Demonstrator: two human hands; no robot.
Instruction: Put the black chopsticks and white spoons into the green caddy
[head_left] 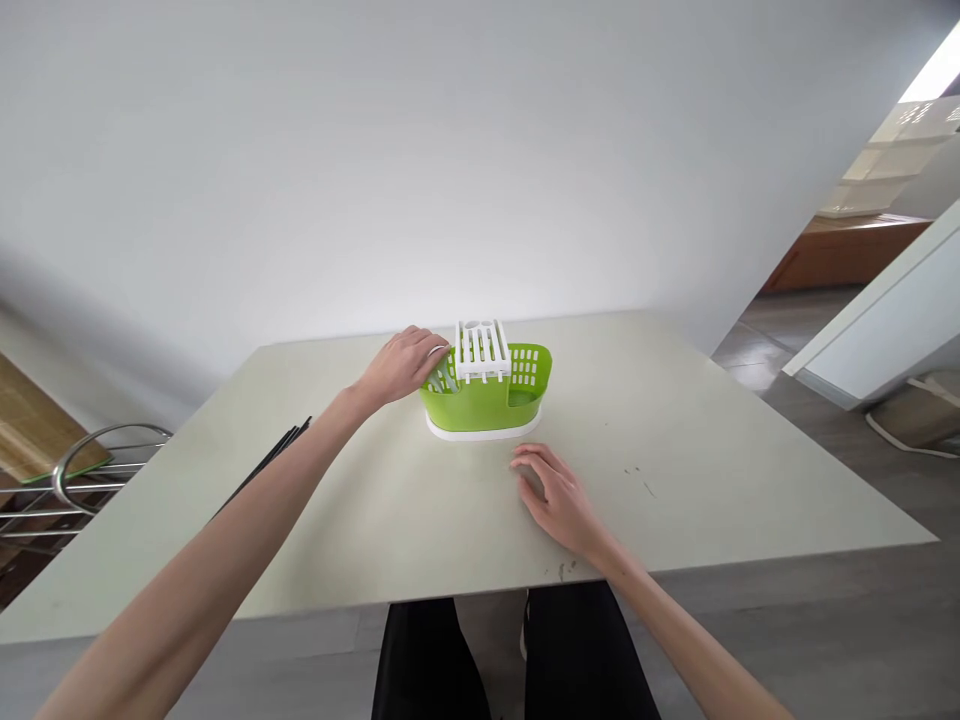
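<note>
A green utensil basket (480, 405) with slotted sides stands on a white base tray (484, 434) near the back of the table. Across its middle sits a white slotted rack (482, 350). My left hand (409, 362) is at the basket's left end, its fingers closed around silvery cutlery (442, 376) that reaches down into the left compartment. The exact kind of cutlery is partly hidden by the fingers. In front of the basket, my right hand (553, 500) rests on the tabletop with loosely bent, parted fingers and nothing in it.
Black chopsticks (274, 455) lie on the table (705, 440), partly behind my left forearm. A metal wire rack (82, 490) with a wooden board (41, 420) stands beyond the left edge. The wall (450, 170) rises behind the table.
</note>
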